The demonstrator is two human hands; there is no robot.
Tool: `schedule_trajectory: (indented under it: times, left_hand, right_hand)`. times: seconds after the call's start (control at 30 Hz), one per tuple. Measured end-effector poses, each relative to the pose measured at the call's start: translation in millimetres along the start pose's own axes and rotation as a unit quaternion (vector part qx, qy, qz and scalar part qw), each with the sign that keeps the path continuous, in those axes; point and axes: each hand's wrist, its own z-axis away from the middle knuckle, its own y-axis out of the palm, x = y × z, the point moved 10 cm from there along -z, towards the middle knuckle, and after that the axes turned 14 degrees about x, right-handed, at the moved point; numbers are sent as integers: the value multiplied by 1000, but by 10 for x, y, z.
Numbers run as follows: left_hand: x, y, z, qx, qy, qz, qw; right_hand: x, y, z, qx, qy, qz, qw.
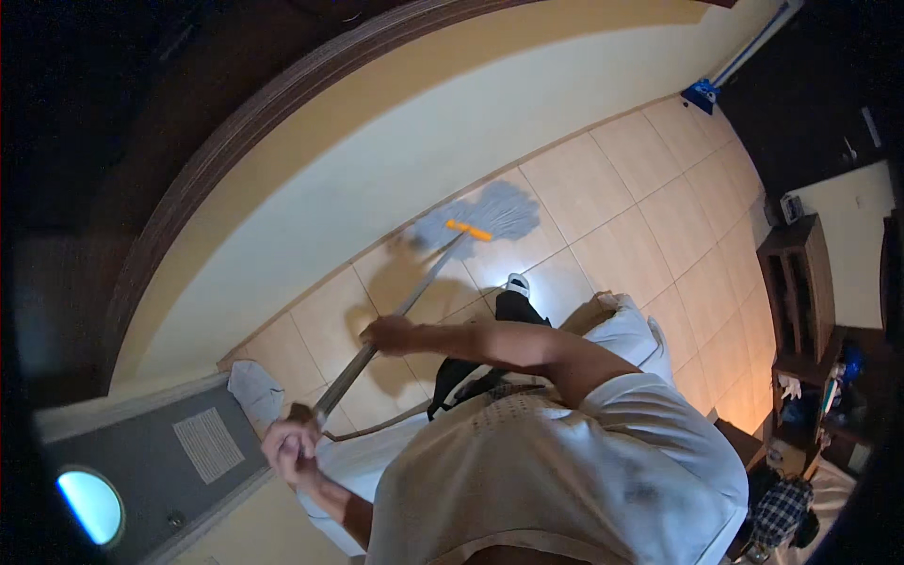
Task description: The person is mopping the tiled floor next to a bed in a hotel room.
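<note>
A mop with a grey string head [490, 212] and an orange bar [469, 230] rests on the beige tiled floor [650, 198] close to the wall. Its long metal handle [414, 292] slants down to the lower left. My right hand [388, 334] is wrapped around the middle of the handle, with the arm reaching across from the right. My left hand [292, 447] grips the top end of the handle near the lower left. My foot in a white shoe [517, 282] stands just behind the mop head.
A cream wall [377, 179] curves along the floor's far edge. A grey door with a round window [141, 471] and a grey cloth [254, 388] are at lower left. A wooden shelf [800, 282] stands at right, and a blue object [702, 92] lies far back.
</note>
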Motion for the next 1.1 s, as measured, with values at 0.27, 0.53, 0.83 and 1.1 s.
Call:
schedule_trajectory:
  times: [0.27,0.53,0.83,1.1]
  left_hand:
    - [-563,-92,441,-32,85,-96,991]
    - [-438,600,-288,64,110,-2,992]
    - [725,2343,-1436,164,27,113,980]
    - [1486,3575,-1717,215,22,134,967]
  right_hand:
    - [946,365,-507,91,-196,-75,973]
    - [221,-187,27,54,-96,-26,994]
    - [-1882,-1394,1903,-169,54,-29,984]
    - [-3138,-1738,3217,-43,426,63,902]
